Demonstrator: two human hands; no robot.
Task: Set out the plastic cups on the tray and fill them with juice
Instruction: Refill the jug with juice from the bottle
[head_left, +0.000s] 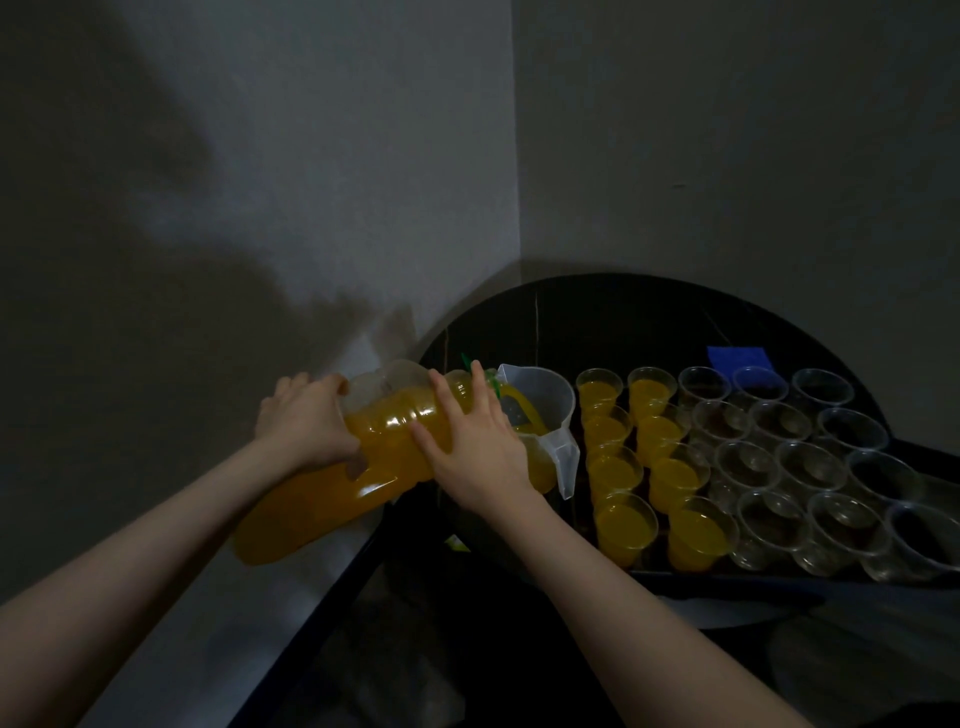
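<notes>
Head view: tray (779, 578) edge (cups (748, 462) crowding) dim.

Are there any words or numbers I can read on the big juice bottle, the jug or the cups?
None can be read.
Juice bottle: no label or letters show on the side in view.
Clear jug: any marks are too dim to read.
Plastic cups: plain, no print.
Blue patch behind the cups: no writing visible.

Dark round table (649, 312) under tray (675, 574), jug (550, 415), blue paper (740, 358)
</notes>
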